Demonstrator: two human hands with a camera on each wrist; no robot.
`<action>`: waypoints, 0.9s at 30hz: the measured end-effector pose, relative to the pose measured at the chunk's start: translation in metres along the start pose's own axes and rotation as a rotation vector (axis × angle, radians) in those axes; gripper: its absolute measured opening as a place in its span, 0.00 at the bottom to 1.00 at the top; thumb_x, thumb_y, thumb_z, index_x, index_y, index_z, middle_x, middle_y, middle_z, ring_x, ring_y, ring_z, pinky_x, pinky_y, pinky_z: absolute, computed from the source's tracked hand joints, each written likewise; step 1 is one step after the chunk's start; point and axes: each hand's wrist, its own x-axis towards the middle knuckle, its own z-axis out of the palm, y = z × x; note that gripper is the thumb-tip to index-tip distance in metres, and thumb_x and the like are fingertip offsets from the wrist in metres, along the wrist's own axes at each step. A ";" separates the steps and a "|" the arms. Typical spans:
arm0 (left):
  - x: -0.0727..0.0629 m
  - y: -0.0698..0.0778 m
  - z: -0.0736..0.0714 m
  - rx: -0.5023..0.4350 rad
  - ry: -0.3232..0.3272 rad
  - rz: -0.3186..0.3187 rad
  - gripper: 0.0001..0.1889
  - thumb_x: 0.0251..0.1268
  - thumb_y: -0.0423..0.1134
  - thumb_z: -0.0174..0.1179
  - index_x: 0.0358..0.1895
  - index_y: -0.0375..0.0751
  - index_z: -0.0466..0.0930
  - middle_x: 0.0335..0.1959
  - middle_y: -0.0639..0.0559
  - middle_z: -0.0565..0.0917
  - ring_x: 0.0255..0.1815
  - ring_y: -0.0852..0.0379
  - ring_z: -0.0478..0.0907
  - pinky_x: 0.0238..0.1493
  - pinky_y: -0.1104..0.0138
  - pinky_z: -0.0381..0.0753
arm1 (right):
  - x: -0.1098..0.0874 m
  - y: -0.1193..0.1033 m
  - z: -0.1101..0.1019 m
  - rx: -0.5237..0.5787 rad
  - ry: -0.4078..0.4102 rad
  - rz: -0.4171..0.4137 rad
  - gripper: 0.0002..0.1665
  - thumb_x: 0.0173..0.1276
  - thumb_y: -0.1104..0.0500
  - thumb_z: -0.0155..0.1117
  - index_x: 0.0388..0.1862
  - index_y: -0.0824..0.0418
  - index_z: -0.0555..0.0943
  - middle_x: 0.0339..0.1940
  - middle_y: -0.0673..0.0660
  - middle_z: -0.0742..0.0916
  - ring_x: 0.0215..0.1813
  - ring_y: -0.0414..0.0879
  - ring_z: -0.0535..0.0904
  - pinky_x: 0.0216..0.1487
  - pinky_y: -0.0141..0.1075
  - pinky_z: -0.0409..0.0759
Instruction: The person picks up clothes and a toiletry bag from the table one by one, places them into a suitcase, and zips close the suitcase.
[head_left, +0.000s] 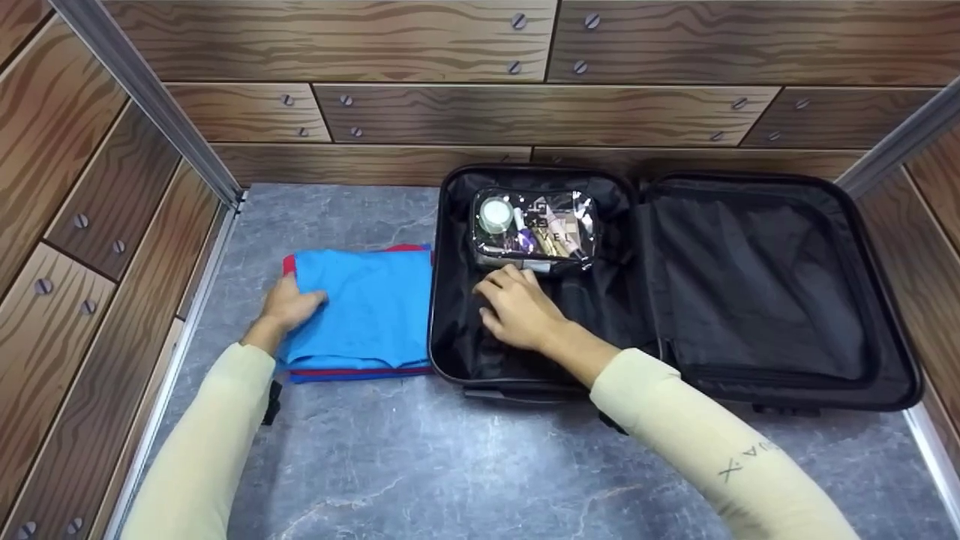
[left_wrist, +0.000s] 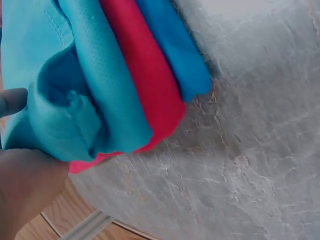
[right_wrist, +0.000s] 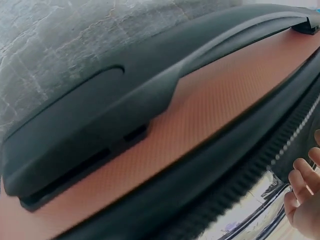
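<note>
A stack of folded cloths lies on the floor left of an open black suitcase (head_left: 480, 360). On top is a light blue cloth (head_left: 367, 300), with a red cloth (left_wrist: 145, 70) and a darker blue cloth (left_wrist: 175, 45) below. My left hand (head_left: 289, 304) grips the light blue cloth's left edge, thumb over it and fingers tucked beneath, out of sight. My right hand (head_left: 521, 307) hovers inside the suitcase's left half, fingers loosely bent and holding nothing. Its fingertips are close to the near edge of a clear cosmetics bag (head_left: 536, 229).
Several cosmetics show through the clear bag, among them a round white-lidded jar (head_left: 496, 215). The suitcase's lid half (head_left: 765, 285) lies open to the right. Its carry handle (right_wrist: 140, 85) faces the near side. Wood-patterned panels (head_left: 435, 112) stand behind and at both sides.
</note>
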 end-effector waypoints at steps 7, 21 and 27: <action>-0.007 -0.008 0.001 -0.025 -0.072 -0.007 0.39 0.70 0.43 0.57 0.73 0.21 0.52 0.72 0.24 0.62 0.74 0.32 0.59 0.74 0.46 0.59 | -0.014 0.002 0.001 0.034 0.013 0.054 0.16 0.66 0.57 0.63 0.50 0.61 0.83 0.49 0.58 0.85 0.53 0.55 0.76 0.53 0.49 0.69; -0.032 0.017 -0.012 -0.126 -0.048 0.123 0.38 0.74 0.36 0.51 0.80 0.34 0.41 0.80 0.32 0.51 0.81 0.35 0.46 0.78 0.45 0.47 | -0.027 0.002 -0.008 0.029 0.021 0.092 0.15 0.66 0.58 0.63 0.50 0.61 0.83 0.50 0.59 0.85 0.55 0.55 0.77 0.53 0.50 0.69; -0.051 0.053 -0.018 -0.033 0.047 0.209 0.34 0.77 0.37 0.46 0.79 0.31 0.44 0.79 0.30 0.53 0.80 0.34 0.47 0.79 0.47 0.47 | -0.027 -0.005 -0.015 0.001 0.032 0.065 0.15 0.67 0.57 0.62 0.50 0.61 0.83 0.49 0.59 0.85 0.55 0.56 0.76 0.54 0.50 0.69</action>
